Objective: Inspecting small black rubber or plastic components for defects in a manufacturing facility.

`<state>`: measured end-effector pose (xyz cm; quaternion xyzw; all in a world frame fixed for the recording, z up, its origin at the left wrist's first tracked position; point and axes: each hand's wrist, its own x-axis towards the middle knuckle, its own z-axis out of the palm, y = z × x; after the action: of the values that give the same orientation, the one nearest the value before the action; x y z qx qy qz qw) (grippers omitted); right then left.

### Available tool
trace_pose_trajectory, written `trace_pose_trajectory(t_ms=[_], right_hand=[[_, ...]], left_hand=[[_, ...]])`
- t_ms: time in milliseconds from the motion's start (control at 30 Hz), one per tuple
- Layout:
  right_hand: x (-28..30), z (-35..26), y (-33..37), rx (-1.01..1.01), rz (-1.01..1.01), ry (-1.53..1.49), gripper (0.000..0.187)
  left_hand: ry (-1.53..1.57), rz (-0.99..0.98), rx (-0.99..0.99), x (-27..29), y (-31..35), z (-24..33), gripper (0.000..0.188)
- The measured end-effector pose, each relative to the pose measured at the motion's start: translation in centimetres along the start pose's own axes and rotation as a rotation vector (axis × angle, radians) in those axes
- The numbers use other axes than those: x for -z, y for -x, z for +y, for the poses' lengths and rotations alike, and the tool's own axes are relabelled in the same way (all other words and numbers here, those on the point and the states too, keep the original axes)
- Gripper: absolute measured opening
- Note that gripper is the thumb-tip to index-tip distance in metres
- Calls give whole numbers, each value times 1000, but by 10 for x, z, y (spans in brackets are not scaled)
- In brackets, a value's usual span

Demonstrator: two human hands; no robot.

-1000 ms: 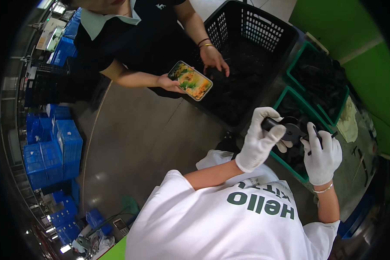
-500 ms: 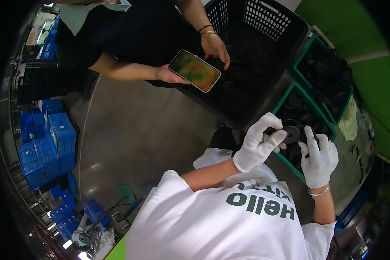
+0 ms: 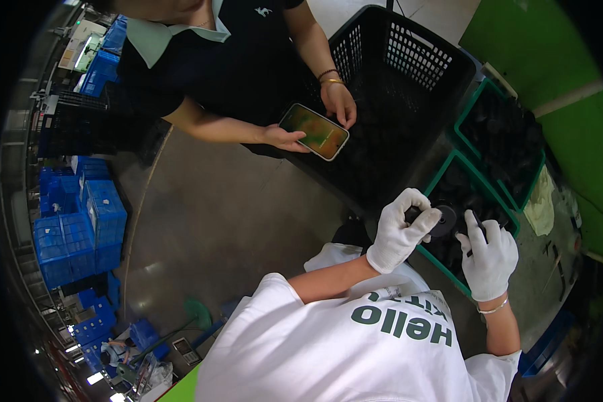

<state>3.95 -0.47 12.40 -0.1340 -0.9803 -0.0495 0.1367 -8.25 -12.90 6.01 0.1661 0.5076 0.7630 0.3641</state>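
Observation:
My left hand (image 3: 402, 231), in a white glove, is closed on a black round part (image 3: 443, 220) with a hole at its centre. The disc's face is turned up, and a dark stub of it shows between thumb and fingers. My right hand (image 3: 489, 261), also gloved, is just right of the disc, with a small gap between them. Its fingers are bent around a thin dark piece (image 3: 481, 224) whose kind is too small to make out. Below both hands sits a green-rimmed crate (image 3: 442, 269) full of similar black parts.
A second green crate (image 3: 474, 100) of black parts stands beyond, with a pale cloth (image 3: 539, 204) beside it. Ahead is a large black crate (image 3: 409, 30). A co-worker facing me holds a phone (image 3: 315, 130) over it. Blue crates (image 3: 67, 244) are stacked far left.
The disc has moved slightly left and down, and the gap to my right hand has widened. The co-worker's thumb now lies on the phone. The view has shifted a little.

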Motion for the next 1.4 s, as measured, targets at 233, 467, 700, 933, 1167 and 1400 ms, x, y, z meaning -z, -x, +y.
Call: trace_pose_trajectory(t_ms=[233, 467, 700, 933, 1167, 1400], right_hand=[[-2, -4, 5, -40, 40, 29, 41], [2, -2, 10, -32, 81, 29, 40], [7, -10, 8, -85, 40, 88, 36], [17, -8, 11, -62, 96, 53, 16], [8, 1, 37, -211, 209, 25, 10], [6, 16, 51, -197, 343, 33, 23]], left_hand=[[83, 127, -2, -8, -2, -16, 16], [378, 171, 258, -19, 2, -1, 22], [-655, -18, -408, 5, -7, -53, 27], [192, 319, 273, -33, -4, 8, 38], [-10, 174, 115, -44, 1, 4, 29], [20, 157, 142, -57, 4, -5, 25]])
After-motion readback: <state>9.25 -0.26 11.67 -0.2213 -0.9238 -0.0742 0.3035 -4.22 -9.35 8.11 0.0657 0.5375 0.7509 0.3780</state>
